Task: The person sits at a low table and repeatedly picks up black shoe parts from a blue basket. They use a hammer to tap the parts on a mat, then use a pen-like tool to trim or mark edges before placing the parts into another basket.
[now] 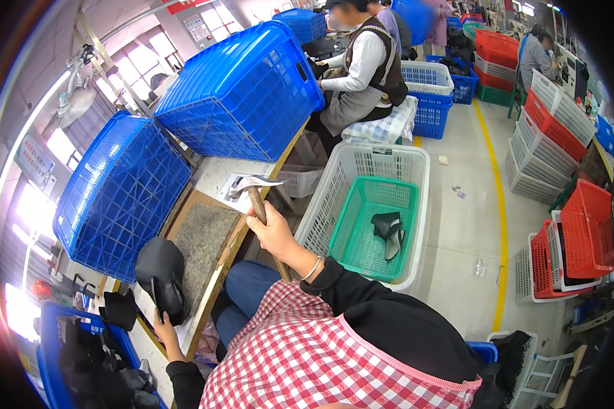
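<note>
In my right hand (278,233) is a hammer (257,203), my fingers wrapped round its wooden handle. Its curved metal head is raised over the far end of the workbench, and the handle's lower end shows below my wrist. My left hand (166,332) pinches the near edge of a black leather piece (162,269), which looks like a shoe upper. That piece lies partly on a worn grey stone slab (208,235) set in the bench. Another small black piece (119,310) rests to the left of it.
Two large blue crates (126,198) stand tilted along the bench's far side. A white basket (307,225) on the right holds a green basket (348,225) with black pieces inside. At lower left, a blue bin (51,341) holds dark pieces. A co-worker (368,61) sits ahead.
</note>
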`<action>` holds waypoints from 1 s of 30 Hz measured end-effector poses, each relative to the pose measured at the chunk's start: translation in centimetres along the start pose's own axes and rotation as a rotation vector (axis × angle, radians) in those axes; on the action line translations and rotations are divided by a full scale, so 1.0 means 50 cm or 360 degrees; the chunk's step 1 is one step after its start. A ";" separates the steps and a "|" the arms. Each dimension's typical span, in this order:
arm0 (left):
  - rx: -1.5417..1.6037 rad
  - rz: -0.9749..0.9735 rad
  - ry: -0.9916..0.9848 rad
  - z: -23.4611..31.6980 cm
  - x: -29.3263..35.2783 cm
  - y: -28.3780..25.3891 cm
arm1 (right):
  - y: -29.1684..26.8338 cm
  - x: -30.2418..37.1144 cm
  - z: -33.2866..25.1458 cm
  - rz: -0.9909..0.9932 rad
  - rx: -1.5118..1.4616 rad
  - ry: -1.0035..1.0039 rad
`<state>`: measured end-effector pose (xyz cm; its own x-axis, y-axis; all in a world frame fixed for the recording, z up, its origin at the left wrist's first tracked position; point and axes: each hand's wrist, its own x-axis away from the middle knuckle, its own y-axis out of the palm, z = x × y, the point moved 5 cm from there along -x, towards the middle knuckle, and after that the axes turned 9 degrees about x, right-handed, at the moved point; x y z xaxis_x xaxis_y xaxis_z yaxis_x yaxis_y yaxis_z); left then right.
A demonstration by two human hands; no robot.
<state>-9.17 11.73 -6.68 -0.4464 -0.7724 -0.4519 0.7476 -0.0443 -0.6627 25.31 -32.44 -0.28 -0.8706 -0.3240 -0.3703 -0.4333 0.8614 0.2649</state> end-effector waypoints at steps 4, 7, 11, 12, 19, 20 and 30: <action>0.0079 0.0046 0.0108 0.030 -0.005 0.004 | 0.003 0.015 0.002 -0.0048 0.0017 0.0012; 0.0053 0.0109 0.0204 0.052 -0.020 0.005 | -0.001 0.019 0.004 -0.0046 0.0033 0.0034; 0.0372 0.0083 0.0263 0.075 -0.032 0.011 | -0.010 0.016 0.018 -0.0006 0.0088 0.0100; 0.0341 0.0058 0.0313 0.083 -0.034 0.014 | -0.011 0.015 0.025 -0.0007 0.0107 0.0160; 0.0206 0.0008 0.0373 0.104 -0.044 0.045 | 0.016 0.005 0.087 -0.0131 0.0141 0.0316; 0.0238 0.0020 0.0335 0.101 -0.045 0.049 | 0.021 0.004 0.101 -0.0144 0.0193 0.0352; 0.0426 0.0213 0.0159 0.053 0.007 0.047 | 0.027 0.001 0.267 -0.0237 0.0176 0.1013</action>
<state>-6.24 9.68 -6.81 -0.3713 -0.7172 -0.5897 0.8999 -0.1216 -0.4188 27.80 -26.04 -11.84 -0.7856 -0.5814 0.2118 -0.5628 0.8136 0.1459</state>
